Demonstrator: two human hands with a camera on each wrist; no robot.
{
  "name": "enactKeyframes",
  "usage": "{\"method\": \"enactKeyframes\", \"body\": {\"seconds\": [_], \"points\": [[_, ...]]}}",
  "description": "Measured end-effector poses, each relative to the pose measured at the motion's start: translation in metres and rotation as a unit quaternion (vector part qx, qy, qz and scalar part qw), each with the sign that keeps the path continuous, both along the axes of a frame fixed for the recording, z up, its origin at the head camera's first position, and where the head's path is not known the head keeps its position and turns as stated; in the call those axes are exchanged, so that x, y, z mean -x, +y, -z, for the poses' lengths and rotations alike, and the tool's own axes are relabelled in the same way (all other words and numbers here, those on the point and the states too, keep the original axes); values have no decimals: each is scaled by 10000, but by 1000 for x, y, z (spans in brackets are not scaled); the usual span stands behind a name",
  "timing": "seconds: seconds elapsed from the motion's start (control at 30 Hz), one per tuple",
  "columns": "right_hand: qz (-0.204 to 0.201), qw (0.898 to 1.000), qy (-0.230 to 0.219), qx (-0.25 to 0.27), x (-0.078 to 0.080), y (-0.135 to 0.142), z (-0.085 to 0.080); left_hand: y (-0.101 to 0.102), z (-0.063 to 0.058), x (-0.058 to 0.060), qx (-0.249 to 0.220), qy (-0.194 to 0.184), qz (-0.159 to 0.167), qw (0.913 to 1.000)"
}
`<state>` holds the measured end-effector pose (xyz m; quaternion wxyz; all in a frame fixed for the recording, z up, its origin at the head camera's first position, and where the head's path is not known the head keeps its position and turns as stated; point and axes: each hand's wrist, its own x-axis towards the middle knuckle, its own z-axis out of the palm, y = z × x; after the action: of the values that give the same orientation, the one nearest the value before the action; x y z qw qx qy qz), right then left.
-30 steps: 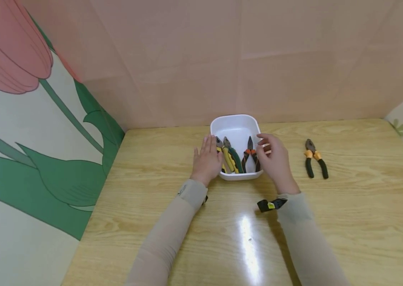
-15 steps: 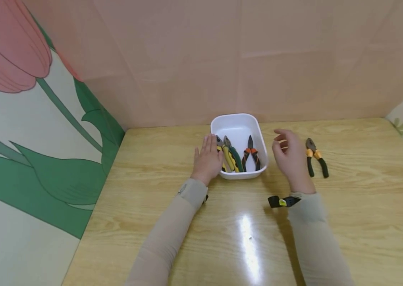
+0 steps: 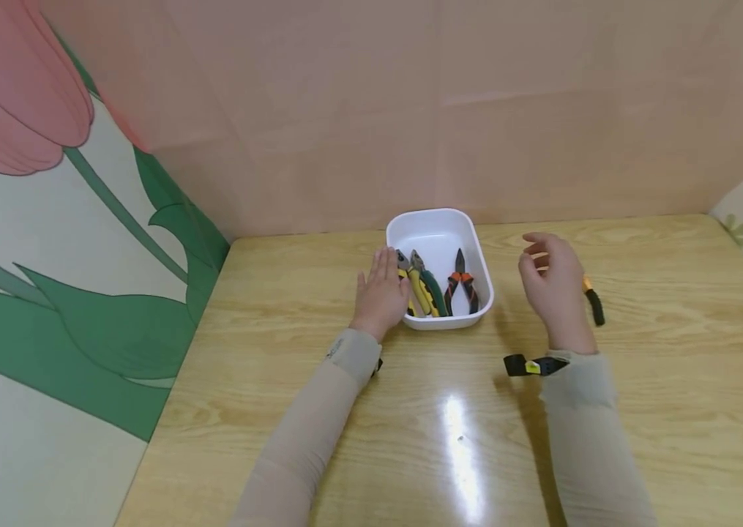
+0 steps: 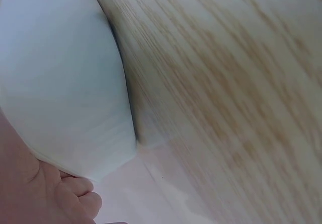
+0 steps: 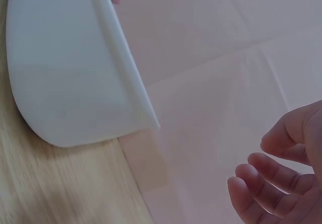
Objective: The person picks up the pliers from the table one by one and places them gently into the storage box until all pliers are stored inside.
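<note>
My left hand [image 3: 381, 293] lies with straight fingers along the left rim of a white plastic container [image 3: 440, 323]. In the left wrist view its fingers [image 4: 75, 194] show against the container's outer wall. Inside the container are yellow-and-green pliers [image 3: 427, 285], another yellow-handled pair [image 3: 402, 262] partly hidden by that hand, and orange-and-black long-nose pliers [image 3: 460, 284]. My right hand [image 3: 555, 293] hovers to the right of the container, fingers loosely curled and holding nothing. Behind it, pliers with black-and-orange handles [image 3: 594, 301] are mostly hidden, one handle showing.
The container stands on a wood-grain table [image 3: 266, 351] near its back edge. A pinkish cloth [image 3: 318, 132] hangs behind the table. At the left is a wall with a painted tulip [image 3: 9, 80]. Dark camera straps [image 3: 536, 366] circle the wrists.
My right hand has moved away from the container's right side toward the right, now covering most of the loose pliers. My left hand has stayed at the left rim.
</note>
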<state>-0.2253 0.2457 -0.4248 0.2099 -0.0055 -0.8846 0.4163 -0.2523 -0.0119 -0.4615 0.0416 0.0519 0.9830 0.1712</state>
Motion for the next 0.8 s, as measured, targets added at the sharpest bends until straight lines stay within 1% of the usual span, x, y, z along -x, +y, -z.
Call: {"method": "enactKeyframes", "body": {"seconds": [0.13,0.23,0.33,0.47,0.6,0.8], "points": [[95,9999,-134,55,-1,4,1,-3,2,0,36,39,-5,10000],[176,9997,-167,76,-3,9,2,-4,3,-1,39,-2,1,10000],[301,9994,-131,65,-4,14,3,-4,3,-2,46,-24,5,10000],[549,9984,-79,129,-3,21,6,-5,4,-2,12,51,14,10000],[740,9969,-158,234,-2,29,8,-5,5,-1,19,69,26,10000],[842,9957,-366,126,-3,39,9,-6,6,0,47,34,25,10000]]}}
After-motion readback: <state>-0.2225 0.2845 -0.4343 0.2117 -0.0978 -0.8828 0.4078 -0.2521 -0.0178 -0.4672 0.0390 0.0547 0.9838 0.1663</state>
